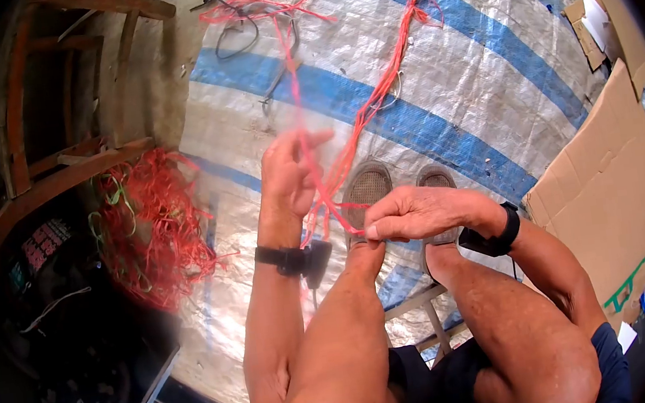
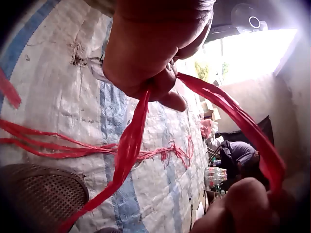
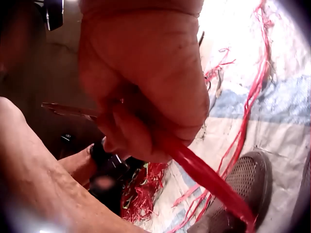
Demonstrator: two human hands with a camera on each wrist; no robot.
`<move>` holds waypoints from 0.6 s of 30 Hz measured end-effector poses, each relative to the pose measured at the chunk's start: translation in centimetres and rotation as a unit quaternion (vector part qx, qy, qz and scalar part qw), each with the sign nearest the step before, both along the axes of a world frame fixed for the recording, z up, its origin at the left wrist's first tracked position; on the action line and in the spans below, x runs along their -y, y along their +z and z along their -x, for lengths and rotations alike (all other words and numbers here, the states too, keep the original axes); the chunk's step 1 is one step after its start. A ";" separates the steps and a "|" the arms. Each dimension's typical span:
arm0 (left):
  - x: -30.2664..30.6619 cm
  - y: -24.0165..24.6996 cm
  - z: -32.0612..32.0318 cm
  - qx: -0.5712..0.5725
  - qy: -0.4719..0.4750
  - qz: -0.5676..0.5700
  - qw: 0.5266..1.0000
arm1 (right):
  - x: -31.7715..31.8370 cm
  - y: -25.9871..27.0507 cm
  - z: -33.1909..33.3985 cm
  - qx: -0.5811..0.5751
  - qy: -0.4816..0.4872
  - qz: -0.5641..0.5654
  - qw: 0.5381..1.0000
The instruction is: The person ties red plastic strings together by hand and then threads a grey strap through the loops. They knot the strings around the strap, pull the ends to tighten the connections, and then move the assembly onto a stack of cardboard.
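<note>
Red plastic strands (image 1: 385, 83) run down the striped sheet toward the feet. The left hand (image 1: 291, 173), blurred in the head view, grips a red ribbon; in the left wrist view, ribbon (image 2: 130, 145) hangs from its curled fingers and another length rises to the right. Beside it, the right hand (image 1: 427, 212) pinches the ribbon near the shoes. In the right wrist view the fingers of the right hand (image 3: 146, 87) curl round the ribbon (image 3: 209, 177), whose other side sticks out to the left.
A tangled red heap (image 1: 154, 228) lies at left beside a wooden frame (image 1: 11, 117). Cardboard (image 1: 603, 185) stands at right. Two brown shoes (image 1: 369, 188) rest on the blue and white sheet (image 1: 486, 103). A dark cord (image 1: 240, 36) lies near the top.
</note>
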State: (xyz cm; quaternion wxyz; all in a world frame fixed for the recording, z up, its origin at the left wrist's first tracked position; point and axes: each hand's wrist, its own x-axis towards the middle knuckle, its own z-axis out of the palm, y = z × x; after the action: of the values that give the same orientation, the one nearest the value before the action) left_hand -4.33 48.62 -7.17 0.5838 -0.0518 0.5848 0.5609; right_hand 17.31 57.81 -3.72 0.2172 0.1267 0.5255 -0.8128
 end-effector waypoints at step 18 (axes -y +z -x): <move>2.4 -3.8 3.9 0.209 0.206 -0.131 0.947 | -1.7 -6.3 -19.9 0.215 -0.313 0.232 0.895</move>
State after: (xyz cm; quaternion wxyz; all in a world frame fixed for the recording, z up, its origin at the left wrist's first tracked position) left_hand -8.24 46.18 -11.02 0.5666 -0.2101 0.3473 0.7171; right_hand 37.25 59.47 -10.02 0.0823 0.4029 0.1958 -0.8903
